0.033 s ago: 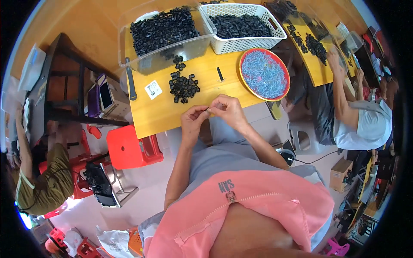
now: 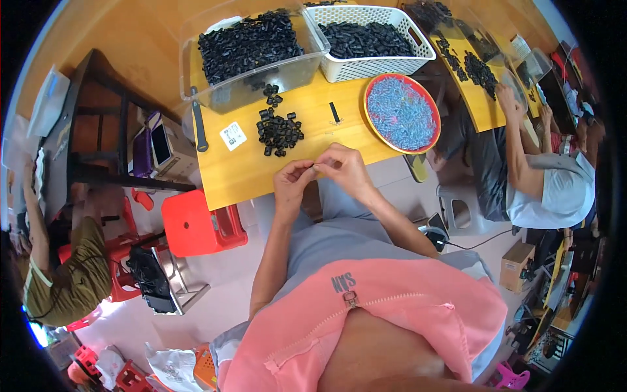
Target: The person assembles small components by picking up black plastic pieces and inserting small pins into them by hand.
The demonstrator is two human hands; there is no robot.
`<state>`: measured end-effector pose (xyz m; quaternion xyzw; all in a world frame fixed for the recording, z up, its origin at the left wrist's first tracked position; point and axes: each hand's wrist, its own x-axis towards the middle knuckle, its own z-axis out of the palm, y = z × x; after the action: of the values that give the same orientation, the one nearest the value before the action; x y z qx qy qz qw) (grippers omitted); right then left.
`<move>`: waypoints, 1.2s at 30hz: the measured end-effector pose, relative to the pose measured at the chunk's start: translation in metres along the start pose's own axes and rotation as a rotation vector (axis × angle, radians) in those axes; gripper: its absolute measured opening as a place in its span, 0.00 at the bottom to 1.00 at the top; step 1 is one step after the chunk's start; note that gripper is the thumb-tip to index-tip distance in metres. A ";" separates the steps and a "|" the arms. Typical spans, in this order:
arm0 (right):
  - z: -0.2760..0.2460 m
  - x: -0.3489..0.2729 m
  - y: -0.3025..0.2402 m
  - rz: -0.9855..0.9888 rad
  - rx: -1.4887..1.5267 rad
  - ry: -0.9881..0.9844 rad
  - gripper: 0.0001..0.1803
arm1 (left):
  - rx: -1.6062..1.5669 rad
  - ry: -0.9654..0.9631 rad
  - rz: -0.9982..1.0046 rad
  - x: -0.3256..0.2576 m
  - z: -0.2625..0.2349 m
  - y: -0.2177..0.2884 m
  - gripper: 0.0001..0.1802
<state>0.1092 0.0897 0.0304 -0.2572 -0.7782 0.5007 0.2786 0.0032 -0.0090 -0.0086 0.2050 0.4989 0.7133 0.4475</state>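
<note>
yellow wooden counter (image 2: 238,170) holds small black plastic pieces (image 2: 279,132), likely for easy reach; by its near edge, the left hand (image 2: 292,183) and right hand (image 2: 346,169) pinch, seemingly for control, a tiny piece (image 2: 314,166) too small to identify.

Bare hands: two, left hand (image 2: 292,187) and right hand (image 2: 346,171). Clear plastic bin (image 2: 225,98): one. White perforated basket (image 2: 379,66): one. Red-and-yellow round tray (image 2: 367,116): one. Flat black strip (image 2: 334,112): one. White label (image 2: 232,136): one. Loose heap of short black cylinders (image 2: 279,134): one, pieces overlapping, uncountable.
</note>
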 end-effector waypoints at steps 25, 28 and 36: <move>0.023 0.038 0.015 0.121 0.279 -0.020 0.06 | -0.148 0.183 0.020 -0.006 -0.022 0.016 0.08; 0.012 0.026 -0.005 0.185 0.320 -0.162 0.06 | -0.181 0.142 0.034 -0.005 -0.019 0.015 0.08; 0.008 0.017 -0.011 0.145 0.194 -0.165 0.06 | -0.159 0.089 0.063 -0.002 -0.013 0.011 0.09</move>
<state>0.0900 0.0923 0.0411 -0.2427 -0.7257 0.6118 0.2003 -0.0105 -0.0191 -0.0037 0.1523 0.4535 0.7728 0.4171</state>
